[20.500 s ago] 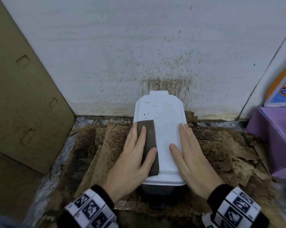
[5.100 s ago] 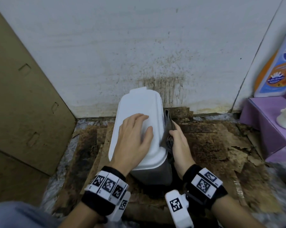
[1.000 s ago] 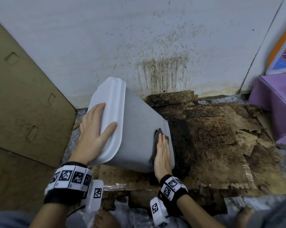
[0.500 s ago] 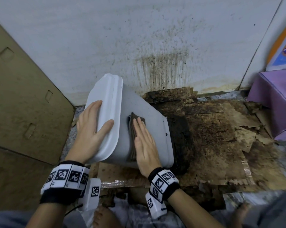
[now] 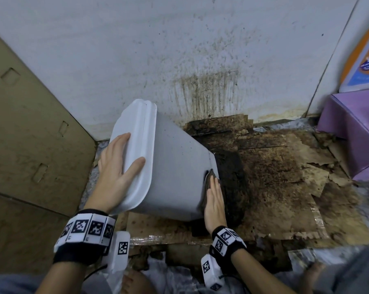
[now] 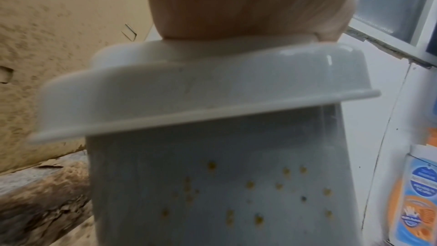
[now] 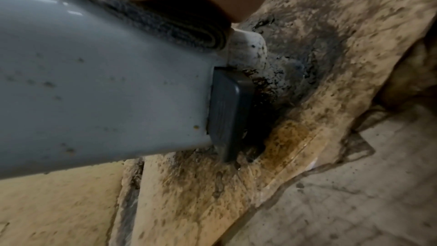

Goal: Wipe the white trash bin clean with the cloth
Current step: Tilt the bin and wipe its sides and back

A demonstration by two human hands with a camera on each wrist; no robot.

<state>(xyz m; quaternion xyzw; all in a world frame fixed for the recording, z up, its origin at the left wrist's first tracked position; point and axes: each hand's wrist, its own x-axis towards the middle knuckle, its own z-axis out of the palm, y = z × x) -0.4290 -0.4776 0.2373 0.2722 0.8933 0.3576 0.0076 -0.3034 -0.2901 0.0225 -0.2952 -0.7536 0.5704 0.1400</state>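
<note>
The white trash bin (image 5: 177,172) is tipped to the left, its lid (image 5: 134,153) facing left and its base on the dirty floor. My left hand (image 5: 117,166) lies flat on the lid with straight fingers and steadies it. With flat fingers my right hand (image 5: 214,196) presses the folded dark grey cloth (image 5: 209,187) against the bin's right side near the base. The left wrist view shows yellow-brown specks on the bin's front wall (image 6: 248,194) below the lid (image 6: 189,89). The cloth (image 7: 165,23) shows under my palm in the right wrist view, above the dark foot pedal (image 7: 229,111).
Stained, peeling cardboard (image 5: 285,177) covers the floor, with a black patch (image 5: 232,183) where the bin stood. A spattered white wall (image 5: 179,49) is behind. A brown cardboard panel (image 5: 30,124) stands at the left, a purple box (image 5: 353,126) and a detergent bottle (image 5: 366,60) at the right.
My right hand has slid the cloth from near the lid down the bin's side to the edge at its base. The left hand stays on the lid.
</note>
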